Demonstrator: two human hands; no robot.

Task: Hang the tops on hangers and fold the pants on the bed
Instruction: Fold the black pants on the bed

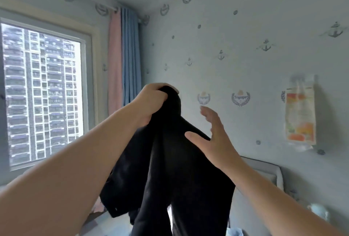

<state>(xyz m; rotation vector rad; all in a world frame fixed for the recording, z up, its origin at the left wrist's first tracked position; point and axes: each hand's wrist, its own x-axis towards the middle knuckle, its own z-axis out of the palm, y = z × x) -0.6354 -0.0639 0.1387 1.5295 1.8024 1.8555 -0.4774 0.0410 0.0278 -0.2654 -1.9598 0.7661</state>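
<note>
A black garment point(170, 169) hangs in the air in front of me, bunched at the top and drooping down past the lower edge of the view. My left hand point(151, 101) is closed around its top end and holds it up high. Just to the right of the cloth, my right hand point(213, 137) is spread with fingers apart; its thumb lies against the fabric without gripping it. I cannot tell whether the garment is a top or pants. No hanger is in view.
A large window point(43, 94) fills the left, with pink and blue curtains point(124, 60) beside it. The wall point(236, 47) ahead has anchor-print wallpaper and a hanging calendar point(300, 109). A grey padded headboard point(268, 175) shows at lower right.
</note>
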